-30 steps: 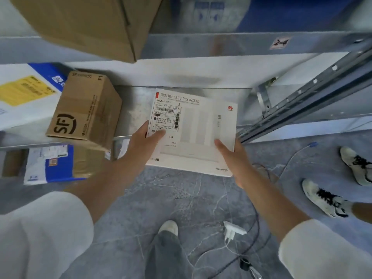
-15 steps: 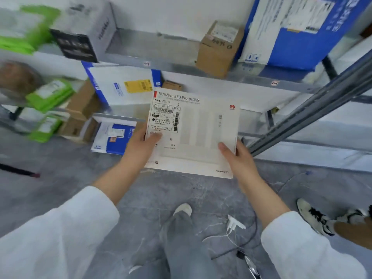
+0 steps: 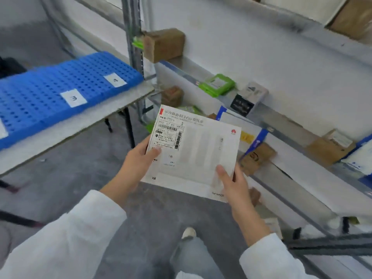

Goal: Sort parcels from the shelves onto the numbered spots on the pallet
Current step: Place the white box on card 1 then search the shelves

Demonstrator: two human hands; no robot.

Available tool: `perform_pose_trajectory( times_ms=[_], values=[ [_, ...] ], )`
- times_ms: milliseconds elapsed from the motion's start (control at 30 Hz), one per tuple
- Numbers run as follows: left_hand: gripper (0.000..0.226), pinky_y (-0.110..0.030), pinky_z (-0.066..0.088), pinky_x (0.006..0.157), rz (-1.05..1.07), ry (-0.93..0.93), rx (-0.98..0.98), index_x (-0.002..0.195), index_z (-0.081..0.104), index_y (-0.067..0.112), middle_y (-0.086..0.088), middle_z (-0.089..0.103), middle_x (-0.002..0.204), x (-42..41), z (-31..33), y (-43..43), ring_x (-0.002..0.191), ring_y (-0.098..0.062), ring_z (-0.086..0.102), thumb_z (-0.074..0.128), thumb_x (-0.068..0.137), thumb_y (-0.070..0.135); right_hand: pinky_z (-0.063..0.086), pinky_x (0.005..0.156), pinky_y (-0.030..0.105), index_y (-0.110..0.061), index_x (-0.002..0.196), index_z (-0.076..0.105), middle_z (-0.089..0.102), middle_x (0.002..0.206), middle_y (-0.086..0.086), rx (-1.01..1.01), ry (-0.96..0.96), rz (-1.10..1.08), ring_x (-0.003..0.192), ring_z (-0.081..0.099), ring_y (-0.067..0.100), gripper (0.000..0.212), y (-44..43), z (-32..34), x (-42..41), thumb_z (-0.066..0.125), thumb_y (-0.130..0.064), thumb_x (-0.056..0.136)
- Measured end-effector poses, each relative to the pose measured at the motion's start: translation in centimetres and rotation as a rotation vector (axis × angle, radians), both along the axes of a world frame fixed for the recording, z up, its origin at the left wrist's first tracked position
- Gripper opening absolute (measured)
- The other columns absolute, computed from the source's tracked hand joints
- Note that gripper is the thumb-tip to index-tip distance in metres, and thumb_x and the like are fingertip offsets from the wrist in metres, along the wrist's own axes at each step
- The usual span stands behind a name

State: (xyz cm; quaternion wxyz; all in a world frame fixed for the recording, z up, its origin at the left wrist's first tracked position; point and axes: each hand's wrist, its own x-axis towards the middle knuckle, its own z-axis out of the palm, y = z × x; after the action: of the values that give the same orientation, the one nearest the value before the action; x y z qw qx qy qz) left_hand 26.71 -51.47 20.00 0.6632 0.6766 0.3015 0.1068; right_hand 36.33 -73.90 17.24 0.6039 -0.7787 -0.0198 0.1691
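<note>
Two bare hands hold one flat white parcel (image 3: 193, 156) between them, above a grey floor. The left hand (image 3: 138, 161) grips the parcel's left edge, thumb pressed on the top face at the foot of a shipping label, with the fingers hidden underneath. The right hand (image 3: 234, 188) grips the lower right corner, thumb lying along the top face and fingers wrapped round the edge. White sleeves cover both forearms.

The parcel is a thin, roughly square carton, tilted a little. It has a red bar in its top left corner, followed by a printed line that includes "BE3 Pro". A small red petal-shaped logo sits in the top right corner. The shipping label with its barcodes fills the upper left part, just above the left thumb. Faint grey upright bands cross the middle, between the two thumbs. Small print below the right thumb is too blurred to read.

Up and to the left of the left hand, well apart from the parcel, lies a blue plastic grid pallet (image 3: 40, 97) on a grey table (image 3: 112, 109). It carries white paper labels. One label (image 3: 73, 98) reads 3, and the next label (image 3: 115, 79) is blurred.

Beyond the parcel and to the right of the right hand run metal shelves (image 3: 285, 125). They hold a brown cardboard box (image 3: 164, 45), green packets (image 3: 218, 84) and a black and white box (image 3: 248, 99).
</note>
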Motion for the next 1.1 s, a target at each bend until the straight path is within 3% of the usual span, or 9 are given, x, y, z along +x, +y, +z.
perform_pose_trajectory(
  times_ms=[167, 367, 500, 700, 833, 1100],
  values=[
    [0.037, -0.043, 0.053, 0.093, 0.305, 0.004, -0.027, 0.117, 0.059, 0.051, 0.024, 0.069, 0.108, -7.2, 0.9, 6.7, 0.101, -0.008, 0.065, 0.052, 0.095, 0.022, 0.049, 0.098, 0.044, -0.046, 0.136, 0.042, 0.057, 0.13, -0.016, -0.022, 0.006, 0.277, 0.115, 0.055, 0.013, 0.049, 10.8, 1.6, -1.0, 0.061, -0.041, 0.091],
    [0.04, -0.036, 0.055, 0.087, 0.595, -0.027, -0.074, 0.106, 0.061, 0.054, 0.028, 0.069, 0.101, -14.0, 1.5, 13.3, 0.1, -0.006, 0.066, 0.053, 0.095, 0.017, 0.05, 0.097, 0.041, -0.045, 0.134, 0.046, 0.061, 0.123, -0.02, 0.039, 0.011, 0.588, 0.112, 0.058, 0.007, 0.046, 23.6, 2.9, -2.7, 0.061, -0.033, 0.092],
    [0.037, -0.034, 0.056, 0.082, 0.713, -0.011, -0.04, 0.119, 0.059, 0.043, 0.022, 0.069, 0.109, -16.9, 2.0, 18.0, 0.102, -0.009, 0.066, 0.052, 0.096, 0.015, 0.048, 0.097, 0.036, -0.044, 0.136, 0.044, 0.059, 0.124, -0.021, 0.052, 0.029, 0.754, 0.114, 0.056, 0.005, 0.047, 31.6, 2.6, -3.9, 0.06, -0.033, 0.093],
    [0.04, -0.036, 0.051, 0.093, 0.911, 0.047, 0.056, 0.113, 0.06, 0.047, 0.024, 0.068, 0.108, -19.4, 3.1, 25.4, 0.105, -0.008, 0.064, 0.052, 0.094, 0.013, 0.046, 0.092, 0.027, -0.049, 0.131, 0.045, 0.058, 0.116, -0.031, 0.104, 0.08, 0.941, 0.111, 0.053, -0.004, 0.044, 43.6, 3.2, -5.5, 0.059, -0.032, 0.093],
    [0.041, -0.04, 0.05, 0.096, 1.054, 0.079, 0.094, 0.121, 0.057, 0.046, 0.023, 0.067, 0.113, -20.5, 3.3, 29.8, 0.108, -0.008, 0.063, 0.053, 0.094, 0.015, 0.044, 0.097, 0.031, -0.047, 0.139, 0.038, 0.054, 0.128, -0.026, 0.095, 0.079, 1.065, 0.118, 0.051, 0.001, 0.052, 50.9, 4.0, -6.1, 0.059, -0.036, 0.093],
    [0.039, -0.037, 0.056, 0.085, 1.246, 0.026, 0.014, 0.117, 0.059, 0.05, 0.023, 0.068, 0.109, -23.4, 3.2, 35.8, 0.103, -0.009, 0.065, 0.055, 0.094, 0.019, 0.035, 0.097, 0.025, -0.041, 0.141, 0.036, 0.047, 0.131, -0.023, 0.1, 0.049, 1.226, 0.119, 0.045, 0.001, 0.051, 60.6, 5.0, -9.6, 0.056, -0.03, 0.095]
  ],
)
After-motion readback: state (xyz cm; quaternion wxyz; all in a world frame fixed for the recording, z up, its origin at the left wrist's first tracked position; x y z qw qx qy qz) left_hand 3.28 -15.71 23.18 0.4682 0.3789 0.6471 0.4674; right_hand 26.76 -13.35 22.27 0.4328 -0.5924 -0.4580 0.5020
